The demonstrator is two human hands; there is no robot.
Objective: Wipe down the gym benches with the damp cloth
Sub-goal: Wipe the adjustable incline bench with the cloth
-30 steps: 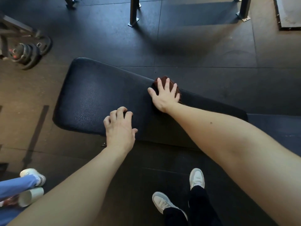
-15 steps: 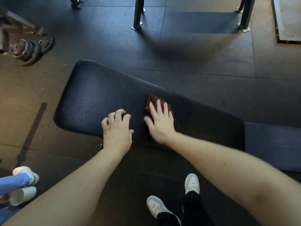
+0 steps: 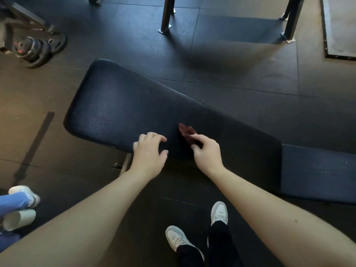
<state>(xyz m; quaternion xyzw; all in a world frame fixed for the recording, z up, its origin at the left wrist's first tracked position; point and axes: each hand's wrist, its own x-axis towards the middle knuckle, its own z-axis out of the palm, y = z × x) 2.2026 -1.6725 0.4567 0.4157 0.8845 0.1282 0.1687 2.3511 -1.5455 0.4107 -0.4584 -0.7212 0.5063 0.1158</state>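
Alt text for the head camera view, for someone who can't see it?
A person's right hand grips a reddish-brown cloth on a black padded bench. The left hand rests beside it on the bench's near edge, fingers bent. Some weight plates lie on the dark floor at upper left.

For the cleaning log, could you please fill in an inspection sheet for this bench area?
Surface: dark bench, textured pad with a glossy patch near its left end; floor of dark rubber tiles.
Job's things: reddish-brown cloth on the pad, near its front edge.
Clutter: white cup lying sideways at lower left.
Hands: left hand rests bent fingers on the pad's front edge; right hand pinches the cloth.
Cables: nothing seen.
Surroundings: weight plates at upper left; steel posts beyond the bench; second pad at right; another person's blue leg at lower left.
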